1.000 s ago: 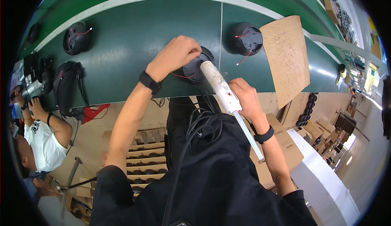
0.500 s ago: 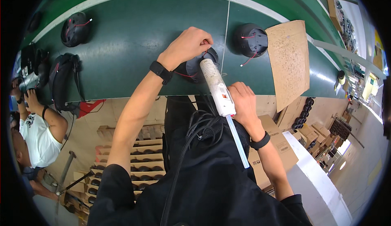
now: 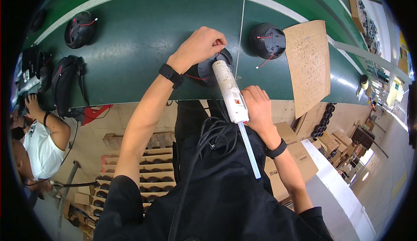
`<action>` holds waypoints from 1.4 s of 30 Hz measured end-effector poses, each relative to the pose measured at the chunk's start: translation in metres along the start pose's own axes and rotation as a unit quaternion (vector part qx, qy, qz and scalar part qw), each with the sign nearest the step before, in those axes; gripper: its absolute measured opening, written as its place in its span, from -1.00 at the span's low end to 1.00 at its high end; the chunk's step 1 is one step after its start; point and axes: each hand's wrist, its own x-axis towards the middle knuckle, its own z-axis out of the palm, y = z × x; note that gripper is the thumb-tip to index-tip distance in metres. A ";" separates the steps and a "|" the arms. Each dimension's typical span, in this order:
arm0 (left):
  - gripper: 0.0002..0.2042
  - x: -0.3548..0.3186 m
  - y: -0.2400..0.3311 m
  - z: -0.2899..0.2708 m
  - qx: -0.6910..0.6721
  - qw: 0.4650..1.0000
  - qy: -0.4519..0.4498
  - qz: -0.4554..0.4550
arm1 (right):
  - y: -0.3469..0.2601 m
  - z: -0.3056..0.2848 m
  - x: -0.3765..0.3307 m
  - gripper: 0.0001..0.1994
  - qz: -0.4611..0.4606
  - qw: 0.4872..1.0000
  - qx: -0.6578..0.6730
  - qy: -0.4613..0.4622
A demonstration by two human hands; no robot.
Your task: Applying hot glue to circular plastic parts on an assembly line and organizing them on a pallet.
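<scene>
A dark green worktable (image 3: 143, 82) curves across a bright workshop. Nearest, black cables (image 3: 213, 141) bunch at the person's lap. The right hand (image 3: 257, 108) is closed around a white glue gun (image 3: 230, 93), a translucent glue stick (image 3: 249, 149) jutting from its rear. The gun's nose covers part of a black round housing (image 3: 202, 70) on the table. Over the housing's far side, the left hand (image 3: 200, 47) blocks more of it, fingertips pinched together on a thin red wire (image 3: 219, 53). To the right, a second housing (image 3: 268, 41) lies beside a stained cardboard sheet (image 3: 308, 60) that overhangs the table edge; a third housing (image 3: 80, 29) sits well apart at left. Farther off are a co-worker in a white shirt (image 3: 50, 147) and stacked cartons (image 3: 343, 143).
</scene>
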 end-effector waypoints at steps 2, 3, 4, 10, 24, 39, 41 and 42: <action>-0.84 -0.001 0.001 0.000 0.007 1.000 0.001 0.002 | -0.002 0.000 -0.001 -0.85 0.004 1.000 -0.007 0.000; -0.84 -0.001 0.001 0.001 0.013 1.000 0.003 0.005 | -0.002 0.000 -0.001 -0.84 0.010 1.000 -0.011 -0.007; -0.84 -0.001 0.002 0.000 0.013 1.000 0.003 0.005 | -0.003 -0.001 -0.002 -0.84 0.017 1.000 -0.015 -0.015; -0.84 -0.002 0.003 0.001 0.016 1.000 0.006 0.004 | -0.007 0.000 -0.004 -0.79 0.043 0.998 -0.025 -0.027; -0.86 -0.058 0.009 -0.010 0.073 0.995 0.061 -0.013 | -0.009 -0.012 -0.002 -0.81 0.087 0.996 0.014 -0.024; -0.69 -0.093 0.011 -0.005 0.037 0.985 0.160 -0.057 | -0.002 -0.012 0.000 -0.81 0.086 0.988 0.128 -0.012; -0.69 -0.104 0.009 -0.009 0.040 0.986 0.143 -0.077 | 0.000 -0.010 -0.001 -0.80 0.082 0.985 0.153 -0.005; -0.69 -0.110 0.008 -0.011 0.042 0.986 0.126 -0.098 | -0.001 -0.009 0.000 -0.79 0.071 0.984 0.160 0.001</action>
